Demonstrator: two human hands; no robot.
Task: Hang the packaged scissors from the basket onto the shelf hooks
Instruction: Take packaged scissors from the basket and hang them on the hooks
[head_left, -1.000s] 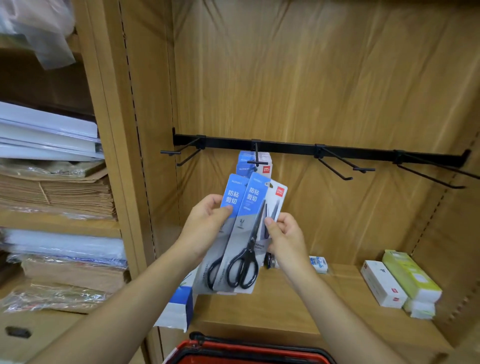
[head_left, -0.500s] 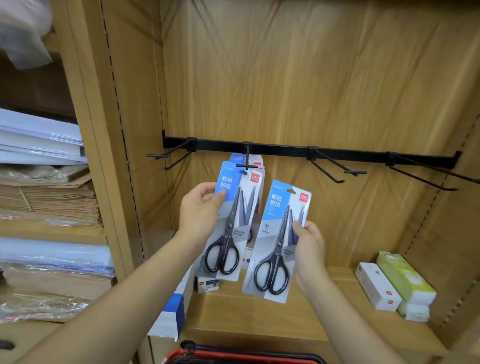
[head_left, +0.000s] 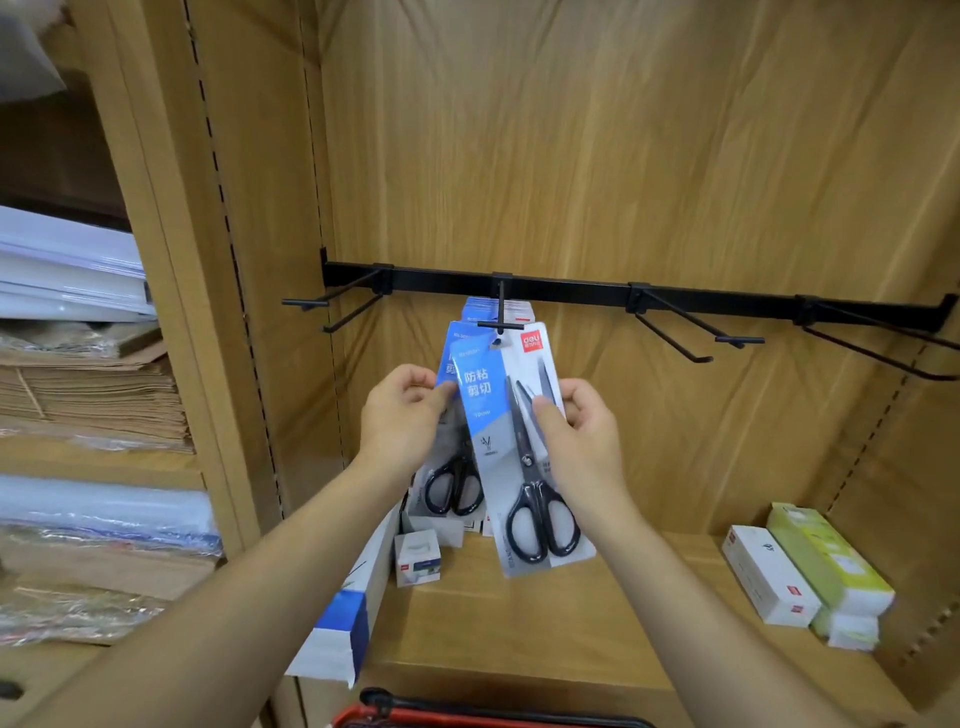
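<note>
1. The wooden shelf unit fills the view. Its left bay holds stacked brown paper and white sheets.
2. A black rail crosses the back panel and carries wire hooks. Several scissor packs hang on the centre hook.
3. Only the red rim of the basket shows at the bottom edge, so its contents cannot be told.
4. The front scissors pack is a blue-and-grey card with black-handled scissors. It bears a red "deli" logo and the writing "防粘剪切". Its hang hole sits just below the centre hook's crossbar tip.
5. A second scissors pack lies behind it, tilted left.
6. On the shelf board to the right, a white box lies beside a green box.
7. The right grip pinches the front pack's right edge, with the thumb on its face.
8. The left grip pinches the second pack near its top.
</note>
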